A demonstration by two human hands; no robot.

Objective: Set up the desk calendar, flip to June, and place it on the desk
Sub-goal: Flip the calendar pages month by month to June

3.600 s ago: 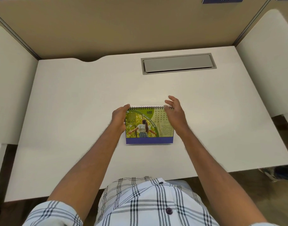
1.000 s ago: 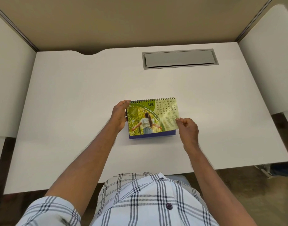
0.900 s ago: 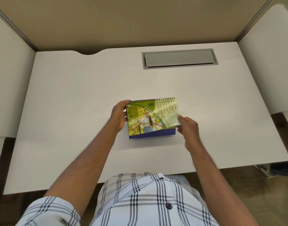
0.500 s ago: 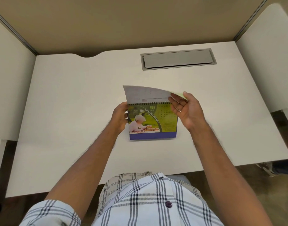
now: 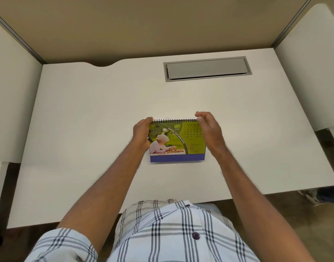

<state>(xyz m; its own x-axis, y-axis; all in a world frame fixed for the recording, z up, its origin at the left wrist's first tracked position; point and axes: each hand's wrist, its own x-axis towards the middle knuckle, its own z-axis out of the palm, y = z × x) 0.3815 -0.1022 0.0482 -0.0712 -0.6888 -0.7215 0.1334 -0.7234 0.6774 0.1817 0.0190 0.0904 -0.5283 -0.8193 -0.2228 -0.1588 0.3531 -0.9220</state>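
A spiral-bound desk calendar (image 5: 176,144) stands on the white desk (image 5: 87,120) in front of me, on its blue base. Its front page reads MAY and shows a child in a cap at a chessboard on a green ground. My left hand (image 5: 141,134) grips the calendar's left edge near the spiral. My right hand (image 5: 209,129) is at the top right corner by the spiral, fingers curled. Whether it holds a page there I cannot make out.
A grey cable hatch (image 5: 207,69) is set into the desk at the back right. White side panels (image 5: 309,72) and a beige back wall close in the desk. My checked shirt fills the lower middle of the view.
The March page was lifted by my right hand and turned over the spiral to the back. The front now shows May. My left hand has stayed on the left edge.
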